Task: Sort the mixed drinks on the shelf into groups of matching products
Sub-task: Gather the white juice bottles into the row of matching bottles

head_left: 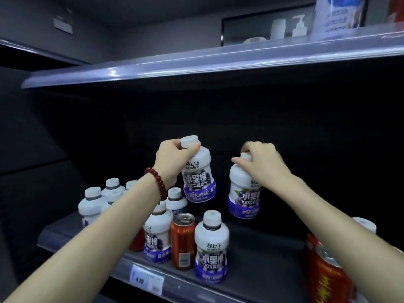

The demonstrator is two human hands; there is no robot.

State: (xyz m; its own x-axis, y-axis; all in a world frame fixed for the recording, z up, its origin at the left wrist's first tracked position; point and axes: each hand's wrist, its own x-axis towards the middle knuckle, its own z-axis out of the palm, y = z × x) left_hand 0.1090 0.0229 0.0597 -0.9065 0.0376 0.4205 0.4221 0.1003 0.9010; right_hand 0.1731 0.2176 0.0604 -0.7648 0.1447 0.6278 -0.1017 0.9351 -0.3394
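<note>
Both hands are up off the shelf (251, 278), left hand (172, 162) and right hand (262, 165) each clamped round a juice bottle's neck, left bottle (197, 178) nearer the matching cluster (105, 200) down-left, right bottle (243, 193) hanging upright.

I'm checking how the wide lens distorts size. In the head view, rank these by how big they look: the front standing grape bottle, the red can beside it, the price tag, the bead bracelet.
1. Front standing grape bottle
2. Red can, slimmer
3. Price tag
4. Bead bracelet, close to the tag in size, so the last two are unsure.
</note>
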